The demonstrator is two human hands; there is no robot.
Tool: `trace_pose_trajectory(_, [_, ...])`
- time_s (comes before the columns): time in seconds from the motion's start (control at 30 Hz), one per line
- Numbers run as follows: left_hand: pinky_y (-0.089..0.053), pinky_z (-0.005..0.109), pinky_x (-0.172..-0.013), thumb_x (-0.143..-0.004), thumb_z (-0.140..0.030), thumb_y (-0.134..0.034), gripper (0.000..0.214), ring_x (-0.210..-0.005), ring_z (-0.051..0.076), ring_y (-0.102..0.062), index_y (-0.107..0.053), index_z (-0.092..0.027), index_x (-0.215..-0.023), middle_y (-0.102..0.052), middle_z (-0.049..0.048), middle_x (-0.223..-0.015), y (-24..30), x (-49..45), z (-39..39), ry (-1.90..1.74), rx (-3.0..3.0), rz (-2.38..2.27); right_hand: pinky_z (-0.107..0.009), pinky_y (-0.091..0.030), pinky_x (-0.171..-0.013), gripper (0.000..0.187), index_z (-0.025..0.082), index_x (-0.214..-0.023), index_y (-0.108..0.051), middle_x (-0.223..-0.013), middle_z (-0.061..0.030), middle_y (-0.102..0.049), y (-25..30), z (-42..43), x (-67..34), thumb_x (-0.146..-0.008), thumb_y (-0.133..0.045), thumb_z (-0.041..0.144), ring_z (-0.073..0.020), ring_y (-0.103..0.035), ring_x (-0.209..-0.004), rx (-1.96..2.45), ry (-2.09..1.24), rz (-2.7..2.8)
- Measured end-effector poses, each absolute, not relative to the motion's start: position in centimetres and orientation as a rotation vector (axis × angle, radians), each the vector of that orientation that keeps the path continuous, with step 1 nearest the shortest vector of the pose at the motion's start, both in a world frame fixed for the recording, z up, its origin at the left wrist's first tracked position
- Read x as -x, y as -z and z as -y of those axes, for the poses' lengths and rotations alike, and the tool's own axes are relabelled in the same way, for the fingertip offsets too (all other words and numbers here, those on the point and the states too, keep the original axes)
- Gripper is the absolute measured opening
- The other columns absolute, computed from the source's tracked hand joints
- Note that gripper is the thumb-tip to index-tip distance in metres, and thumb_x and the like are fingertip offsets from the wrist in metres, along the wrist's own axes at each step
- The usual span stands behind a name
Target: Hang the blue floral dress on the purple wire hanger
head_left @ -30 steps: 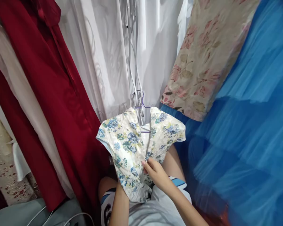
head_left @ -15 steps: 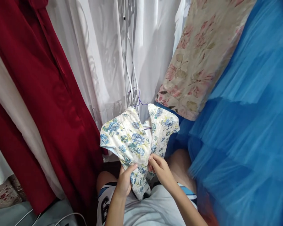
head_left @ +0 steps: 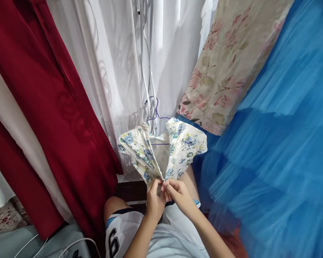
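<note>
A small white dress with a blue flower print (head_left: 185,145) hangs on a thin purple wire hanger (head_left: 157,113) in front of white sheer fabric. Its two front panels spread apart above and meet at a point low down. My left hand (head_left: 154,201) and my right hand (head_left: 179,195) are side by side at that point, each with its fingers pinched on an edge of the dress. Both forearms rise from the bottom of the view over my white shorts.
A dark red garment (head_left: 48,107) hangs at the left beside a white one (head_left: 13,118). A beige cloth with pink flowers (head_left: 226,68) and a wide blue tulle skirt (head_left: 280,143) fill the right. White cables (head_left: 70,245) lie at the lower left.
My left hand came out from behind the dress and joined my right hand at the front edges. The two panels were drawn together at the bottom and now form a V.
</note>
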State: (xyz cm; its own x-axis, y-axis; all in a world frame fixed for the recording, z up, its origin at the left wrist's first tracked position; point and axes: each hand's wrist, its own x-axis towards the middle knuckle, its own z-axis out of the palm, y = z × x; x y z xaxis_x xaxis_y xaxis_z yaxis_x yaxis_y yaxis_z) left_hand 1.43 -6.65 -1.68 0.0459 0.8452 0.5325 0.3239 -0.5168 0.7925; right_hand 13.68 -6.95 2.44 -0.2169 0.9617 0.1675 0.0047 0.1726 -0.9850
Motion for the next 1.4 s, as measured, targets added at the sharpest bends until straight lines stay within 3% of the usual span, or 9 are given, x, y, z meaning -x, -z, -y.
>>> trace_pose_trajectory(0.17, [-0.049, 0.036, -0.082, -0.088, -0.010, -0.044, 0.039, -0.098, 0.027, -0.064, -0.057, -0.021, -0.122, -0.063, 0.0143, -0.117, 0.2, -3.1, 6.5, -1.022, -2.318, -1.342, -0.023, -0.024, -0.040, 0.032, 0.014, -0.074, -0.068, -0.045, 0.0008, -0.056, -7.0, 3.0, -15.5, -0.083, -0.057, 0.043, -0.0092, -0.037, -0.038, 1.033, -1.140, 1.298])
trace_pose_trajectory(0.27, [-0.051, 0.038, -0.078, -0.078, -0.004, -0.052, 0.048, -0.095, 0.030, -0.065, -0.056, -0.017, -0.124, -0.063, 0.0154, -0.112, -1.0, -4.3, 6.7, -0.608, -2.527, -1.496, -0.023, -0.019, -0.040, 0.027, 0.012, -0.071, -0.068, -0.046, 0.0017, -0.054, -13.5, -1.0, -15.8, -0.078, -0.060, 0.037, -0.0068, -0.032, -0.038, 0.906, -1.108, 1.275])
trace_pose_trajectory(0.37, [-0.051, 0.037, -0.076, -0.071, 0.001, -0.057, 0.052, -0.093, 0.031, -0.066, -0.057, -0.012, -0.121, -0.063, 0.0190, -0.112, -1.5, -4.7, 6.4, -0.457, -2.603, -1.554, -0.023, -0.016, -0.039, 0.021, 0.010, -0.071, -0.067, -0.046, 0.0028, -0.050, -18.8, -3.9, -15.1, -0.076, -0.057, 0.028, -0.0054, -0.030, -0.039, 0.804, -1.107, 1.250])
trace_pose_trajectory(0.53, [-0.050, 0.029, -0.070, -0.084, -0.010, -0.054, 0.019, -0.078, 0.020, -0.065, -0.065, -0.019, -0.097, -0.068, 0.0082, -0.089, -4.7, -2.0, 3.7, -0.919, -2.353, -1.142, -0.021, -0.023, -0.041, 0.021, 0.013, -0.074, -0.065, -0.048, 0.0022, -0.054, -18.7, -3.3, -14.1, -0.078, -0.055, 0.030, -0.0068, -0.038, -0.041, 0.792, -1.073, 1.259])
trace_pose_trajectory(0.67, [-0.047, 0.026, -0.070, -0.097, -0.028, -0.047, 0.028, -0.072, 0.015, -0.061, -0.057, -0.022, -0.122, -0.066, 0.0024, -0.085, -11.9, 0.4, 0.3, -1.574, -2.083, -1.118, -0.022, -0.025, -0.042, 0.024, 0.015, -0.070, -0.064, -0.044, 0.0028, -0.053, -16.9, -1.5, -14.7, -0.082, -0.055, 0.035, -0.0082, -0.037, -0.039, 0.805, -0.972, 1.383])
trace_pose_trajectory(0.9, [-0.039, 0.025, -0.064, -0.096, -0.026, -0.049, 0.021, -0.066, 0.014, -0.057, -0.067, -0.019, -0.087, -0.064, 0.0006, -0.073, -19.9, -0.1, -2.8, -1.554, -2.522, -1.033, -0.025, -0.025, -0.048, 0.030, 0.016, -0.072, -0.062, -0.048, 0.0048, -0.044, -16.6, -1.8, -14.1, -0.090, -0.052, 0.039, -0.0095, -0.035, -0.045, 0.846, -0.619, 1.468])
trace_pose_trajectory(1.1, [-0.042, 0.025, -0.070, -0.100, -0.026, -0.041, 0.023, -0.071, 0.014, -0.058, -0.061, -0.018, -0.091, -0.061, 0.0003, -0.075, -23.0, 1.2, -1.4, -1.820, -2.466, -1.021, -0.025, -0.025, -0.047, 0.034, 0.016, -0.065, -0.061, -0.047, 0.0044, -0.040, -11.1, -3.7, -12.6, -0.088, -0.052, 0.040, -0.0106, -0.035, -0.045, 0.915, -0.653, 1.392])
trace_pose_trajectory(1.27, [-0.046, 0.028, -0.081, -0.096, -0.021, -0.049, 0.013, -0.089, 0.016, -0.061, -0.062, -0.020, -0.098, -0.065, 0.0041, -0.104, -22.2, 2.3, -1.8, -1.363, -2.731, -0.827, -0.025, -0.032, -0.050, 0.033, 0.018, -0.072, -0.060, -0.049, 0.0040, -0.045, -12.4, -3.3, -13.5, -0.091, -0.050, 0.043, -0.0117, -0.040, -0.047, 0.756, -0.679, 1.409])
trace_pose_trajectory(1.4, [-0.045, 0.028, -0.077, -0.096, -0.019, -0.048, 0.015, -0.084, 0.017, -0.060, -0.061, -0.019, -0.089, -0.064, 0.0041, -0.089, -20.2, 1.7, -3.3, -1.333, -2.781, -0.875, -0.025, -0.031, -0.049, 0.031, 0.019, -0.074, -0.058, -0.050, 0.0044, -0.043, -14.8, -3.5, -13.7, -0.092, -0.048, 0.042, -0.0116, -0.038, -0.046, 0.722, -0.648, 1.478])
